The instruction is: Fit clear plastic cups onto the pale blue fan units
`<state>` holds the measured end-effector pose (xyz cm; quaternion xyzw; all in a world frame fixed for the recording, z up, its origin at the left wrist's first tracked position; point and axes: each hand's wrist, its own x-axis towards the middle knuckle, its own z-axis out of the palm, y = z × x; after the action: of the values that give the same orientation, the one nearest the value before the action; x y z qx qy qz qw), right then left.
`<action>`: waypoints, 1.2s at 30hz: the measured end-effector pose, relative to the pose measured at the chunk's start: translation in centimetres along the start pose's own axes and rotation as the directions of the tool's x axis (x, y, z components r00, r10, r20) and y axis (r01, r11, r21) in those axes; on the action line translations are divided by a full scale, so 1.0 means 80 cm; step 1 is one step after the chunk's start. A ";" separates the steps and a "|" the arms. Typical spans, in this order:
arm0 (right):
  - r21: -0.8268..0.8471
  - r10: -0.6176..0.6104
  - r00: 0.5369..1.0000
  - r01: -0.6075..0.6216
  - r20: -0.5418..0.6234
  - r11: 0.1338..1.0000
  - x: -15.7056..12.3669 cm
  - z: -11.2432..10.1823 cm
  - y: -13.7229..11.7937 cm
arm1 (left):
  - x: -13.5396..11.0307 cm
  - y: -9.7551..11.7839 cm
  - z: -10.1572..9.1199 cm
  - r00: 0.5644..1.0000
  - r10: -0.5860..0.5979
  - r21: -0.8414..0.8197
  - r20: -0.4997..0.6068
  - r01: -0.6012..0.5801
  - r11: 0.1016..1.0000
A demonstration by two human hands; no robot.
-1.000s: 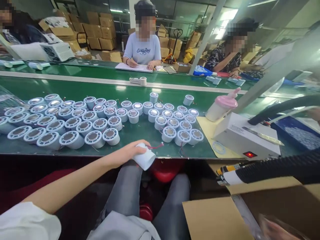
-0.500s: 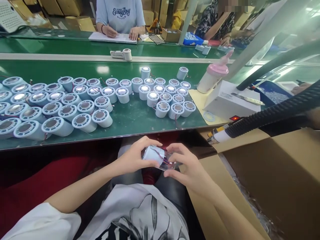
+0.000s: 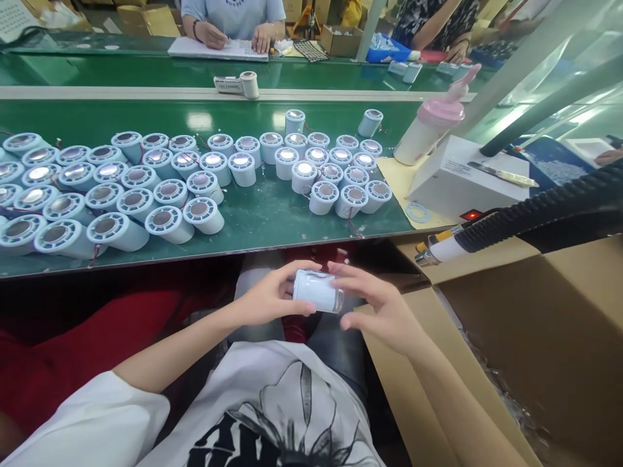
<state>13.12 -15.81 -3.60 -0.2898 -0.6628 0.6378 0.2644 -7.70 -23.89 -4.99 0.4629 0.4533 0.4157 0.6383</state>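
A white cylindrical part (image 3: 318, 291) with thin red wires lies on its side between both hands, above my lap and below the bench edge. My left hand (image 3: 275, 297) grips its left end with curled fingers. My right hand (image 3: 377, 305) holds its right end, thumb and fingers wrapped around it. Several more white round parts (image 3: 160, 188) with shiny centres stand in rows on the green bench (image 3: 263, 220) in front of me.
A white box with a red light (image 3: 462, 185) and a pink-capped bottle (image 3: 431, 130) stand at the bench's right. A black corrugated hose with a nozzle (image 3: 491, 230) hangs over an open cardboard box (image 3: 511, 337) at my right. Other people work across the conveyor (image 3: 233, 16).
One second ago only my left hand held the part at the bench edge. It came down to my lap, my right hand joined it, and the part has since been turned between both hands.
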 end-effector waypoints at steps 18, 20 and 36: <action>-0.004 0.025 0.987 -0.024 0.160 1.000 -0.021 0.008 -0.004 | -0.021 0.018 -0.002 0.989 0.137 0.251 0.064 -0.148 0.957; 0.046 0.069 0.983 -0.078 0.170 0.996 -0.022 0.008 -0.003 | -0.022 0.018 -0.004 0.983 0.162 0.292 0.083 -0.180 0.939; 0.350 0.342 0.927 -0.376 0.155 0.858 -0.019 0.019 0.010 | -0.021 0.015 -0.011 0.941 0.283 0.433 0.184 -0.336 0.836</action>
<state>13.10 -17.93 -4.46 -0.3244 -0.4744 0.8022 0.1618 -9.07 -25.04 -3.63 0.6900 0.4207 0.3681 0.4597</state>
